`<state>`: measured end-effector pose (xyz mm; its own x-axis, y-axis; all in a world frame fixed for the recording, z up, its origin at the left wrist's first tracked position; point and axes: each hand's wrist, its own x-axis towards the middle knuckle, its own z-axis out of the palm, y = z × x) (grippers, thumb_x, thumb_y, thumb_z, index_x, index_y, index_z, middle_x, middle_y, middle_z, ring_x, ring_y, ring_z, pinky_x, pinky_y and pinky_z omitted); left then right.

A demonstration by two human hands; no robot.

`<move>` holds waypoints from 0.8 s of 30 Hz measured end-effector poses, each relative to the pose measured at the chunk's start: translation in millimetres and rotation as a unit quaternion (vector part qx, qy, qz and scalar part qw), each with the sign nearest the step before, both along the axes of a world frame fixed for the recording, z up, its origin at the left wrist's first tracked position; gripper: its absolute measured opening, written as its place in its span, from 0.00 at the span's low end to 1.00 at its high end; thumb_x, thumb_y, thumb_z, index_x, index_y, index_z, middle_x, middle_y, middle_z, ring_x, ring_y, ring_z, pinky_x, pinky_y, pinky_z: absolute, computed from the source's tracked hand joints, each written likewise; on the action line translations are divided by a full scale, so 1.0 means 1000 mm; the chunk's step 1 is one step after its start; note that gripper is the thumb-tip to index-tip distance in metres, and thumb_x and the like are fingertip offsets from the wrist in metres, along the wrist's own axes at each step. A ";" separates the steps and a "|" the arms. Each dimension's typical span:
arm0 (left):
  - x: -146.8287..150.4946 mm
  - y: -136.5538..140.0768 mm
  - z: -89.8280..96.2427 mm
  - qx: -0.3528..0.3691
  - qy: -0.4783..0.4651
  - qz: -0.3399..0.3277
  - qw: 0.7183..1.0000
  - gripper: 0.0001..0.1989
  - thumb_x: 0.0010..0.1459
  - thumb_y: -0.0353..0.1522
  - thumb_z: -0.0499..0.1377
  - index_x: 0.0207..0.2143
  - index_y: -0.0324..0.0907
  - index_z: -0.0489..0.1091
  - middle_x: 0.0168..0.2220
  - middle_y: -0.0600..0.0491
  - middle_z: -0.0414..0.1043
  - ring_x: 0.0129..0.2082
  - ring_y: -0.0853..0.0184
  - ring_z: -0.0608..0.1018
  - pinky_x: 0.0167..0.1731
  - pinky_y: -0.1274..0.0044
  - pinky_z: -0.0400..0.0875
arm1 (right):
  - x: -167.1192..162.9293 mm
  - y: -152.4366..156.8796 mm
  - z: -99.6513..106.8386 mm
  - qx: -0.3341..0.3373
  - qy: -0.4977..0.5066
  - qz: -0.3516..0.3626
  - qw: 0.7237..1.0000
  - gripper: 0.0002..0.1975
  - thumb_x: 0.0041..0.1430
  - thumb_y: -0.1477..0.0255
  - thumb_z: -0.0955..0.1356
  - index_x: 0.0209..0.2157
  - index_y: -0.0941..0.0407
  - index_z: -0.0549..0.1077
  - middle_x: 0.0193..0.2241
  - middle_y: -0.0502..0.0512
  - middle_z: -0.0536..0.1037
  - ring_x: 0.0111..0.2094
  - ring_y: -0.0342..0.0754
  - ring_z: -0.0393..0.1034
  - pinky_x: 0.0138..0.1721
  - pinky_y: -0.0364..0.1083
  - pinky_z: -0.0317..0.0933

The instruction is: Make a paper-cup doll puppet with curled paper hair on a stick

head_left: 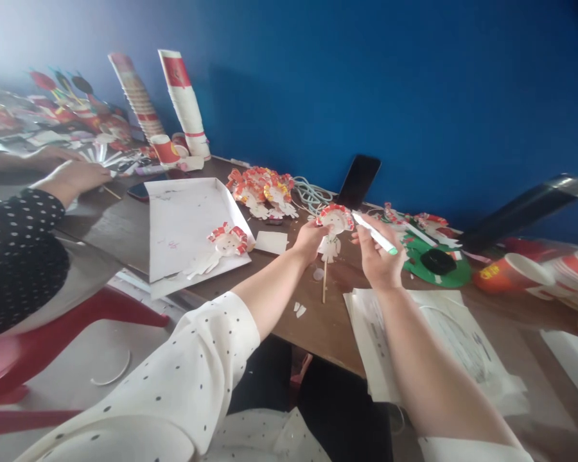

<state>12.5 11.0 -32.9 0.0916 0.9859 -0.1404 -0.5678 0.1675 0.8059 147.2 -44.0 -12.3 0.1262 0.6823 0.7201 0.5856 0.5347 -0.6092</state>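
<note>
My left hand (311,240) is closed on the left edge of a paper lion puppet (336,219). Red and white folded strips ring its pale round face, and a paper body hangs below on a wooden stick (324,282). Between the fingers of my right hand (379,253) is a white marker (373,232) with a green end. The marker's other end points up and left, close to the puppet's right edge; whether it touches cannot be made out. A similar paper lion (228,240) lies on a white sheet to the left.
Several finished paper lions (264,186) are heaped near the wall beside a coiled cord (313,192). A phone (359,181) leans on the blue wall. Papers (443,321), a green disc (433,260) and paper cups (515,273) lie right. A co-worker's hands (72,176) work at left.
</note>
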 end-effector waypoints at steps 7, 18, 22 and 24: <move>-0.002 -0.003 0.002 0.000 -0.032 -0.034 0.999 0.07 0.46 0.27 0.68 0.28 0.36 0.73 0.22 0.54 0.72 0.21 0.72 0.72 0.30 0.78 0.66 | -0.005 -0.002 -0.001 0.010 -0.077 -0.028 0.997 0.15 0.63 0.62 0.65 0.45 0.55 0.77 0.37 0.59 0.81 0.41 0.54 0.77 0.44 0.55 0.72; 0.000 0.000 -0.001 -0.004 0.005 -0.051 0.999 0.08 0.47 0.30 0.69 0.29 0.37 0.74 0.23 0.55 0.71 0.20 0.73 0.70 0.28 0.78 0.65 | -0.004 -0.001 -0.008 0.000 -0.085 -0.092 0.992 0.16 0.63 0.60 0.64 0.42 0.56 0.77 0.34 0.59 0.81 0.38 0.53 0.78 0.42 0.52 0.71; 0.000 0.001 -0.002 0.002 0.010 -0.037 0.999 0.07 0.48 0.29 0.68 0.28 0.37 0.73 0.22 0.55 0.70 0.21 0.73 0.70 0.27 0.79 0.64 | -0.005 -0.002 -0.004 0.024 -0.122 -0.110 0.986 0.15 0.63 0.62 0.64 0.39 0.56 0.77 0.36 0.60 0.81 0.39 0.53 0.78 0.41 0.50 0.71; 0.000 0.000 -0.001 0.005 0.011 -0.038 0.999 0.05 0.48 0.28 0.67 0.28 0.37 0.73 0.22 0.55 0.70 0.20 0.73 0.70 0.26 0.79 0.63 | -0.006 -0.002 -0.003 0.027 -0.134 -0.116 0.984 0.14 0.63 0.63 0.64 0.39 0.57 0.77 0.36 0.60 0.82 0.39 0.53 0.78 0.42 0.50 0.71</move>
<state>12.8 10.8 -34.2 0.1634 0.9775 -0.1331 -0.5362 0.2012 0.8198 141.0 -46.3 -14.9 0.0743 0.6179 0.7827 0.8315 0.3949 -0.3907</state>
